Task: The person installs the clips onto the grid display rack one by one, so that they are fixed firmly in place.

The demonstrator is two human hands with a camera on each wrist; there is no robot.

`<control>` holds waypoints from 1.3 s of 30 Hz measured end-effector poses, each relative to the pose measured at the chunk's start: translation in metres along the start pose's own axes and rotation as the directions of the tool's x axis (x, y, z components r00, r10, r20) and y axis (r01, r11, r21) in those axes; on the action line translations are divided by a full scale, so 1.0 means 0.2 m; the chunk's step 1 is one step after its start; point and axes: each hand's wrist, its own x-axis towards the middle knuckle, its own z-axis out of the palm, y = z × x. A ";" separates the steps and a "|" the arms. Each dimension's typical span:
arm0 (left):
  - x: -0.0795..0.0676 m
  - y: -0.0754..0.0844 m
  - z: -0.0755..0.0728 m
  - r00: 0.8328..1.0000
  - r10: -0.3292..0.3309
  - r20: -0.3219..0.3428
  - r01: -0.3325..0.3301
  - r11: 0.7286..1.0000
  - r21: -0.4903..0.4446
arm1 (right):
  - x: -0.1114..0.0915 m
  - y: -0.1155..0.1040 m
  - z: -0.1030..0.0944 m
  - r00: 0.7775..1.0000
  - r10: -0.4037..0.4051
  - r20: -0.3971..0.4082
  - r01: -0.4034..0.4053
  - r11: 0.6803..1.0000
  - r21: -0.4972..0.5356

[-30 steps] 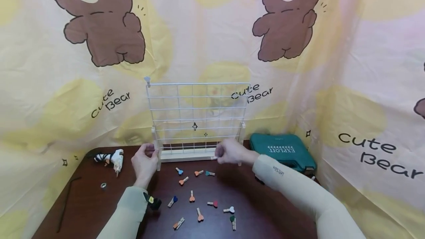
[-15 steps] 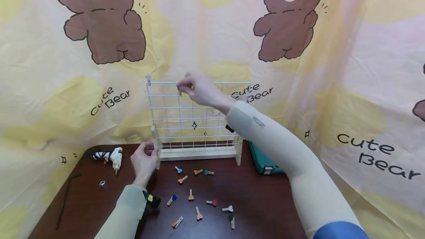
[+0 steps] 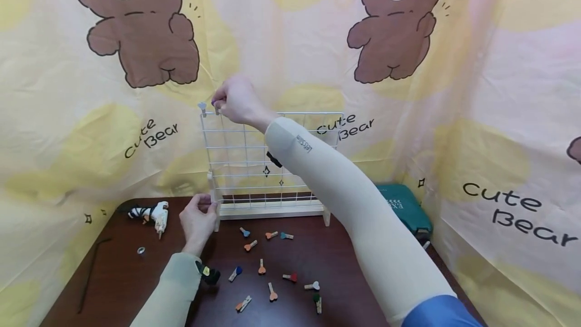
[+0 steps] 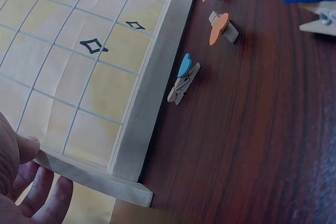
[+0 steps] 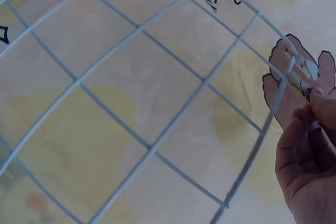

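A white wire grid [image 3: 245, 140] stands upright in a pale wooden stand [image 3: 272, 212]. My left hand [image 3: 198, 221] grips the stand's left post, thumb on one side and fingers on the other, as the left wrist view [image 4: 31, 182] shows. Up at the grid's top left, my right hand [image 3: 240, 100] pinches a small purple-topped clothespin [image 5: 300, 83] right at the top wire; the fingers hide much of it. Beside it, a clothespin with a pale blue heart [image 3: 202, 108] is clipped at the grid's corner.
Several heart-topped clothespins, among them a red one [image 3: 290, 277] and a dark blue one [image 3: 235, 273], lie scattered before the stand. A glue gun [image 3: 159, 218], a metal ring [image 3: 141, 251] and a thin dark rod [image 3: 90, 276] lie left. A green case [image 3: 410, 208] sits right, partly behind my arm.
My right hand has risen from the stand's base at right, crossing up and left to the grid's top left corner with the purple clothespin. The left hand has stayed on the post.
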 end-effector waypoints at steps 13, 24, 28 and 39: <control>0.00 -0.01 0.03 1.000 -0.017 0.006 0.016 1.000 0.015 | -0.16 0.08 0.01 0.995 0.069 -0.072 -0.047 0.960 0.276; 0.01 -0.02 0.02 1.000 0.004 -0.003 -0.004 1.000 0.027 | -0.88 0.49 0.22 0.995 0.097 -0.013 -0.080 0.880 0.469; 0.01 -0.03 0.00 1.000 0.007 0.005 -0.007 1.000 0.026 | -1.12 0.64 0.44 0.982 0.150 0.112 -0.185 0.877 0.443; 0.01 -0.04 0.01 1.000 0.020 0.001 -0.020 0.999 0.029 | -1.38 0.80 0.94 0.905 0.200 0.376 -0.256 0.961 0.106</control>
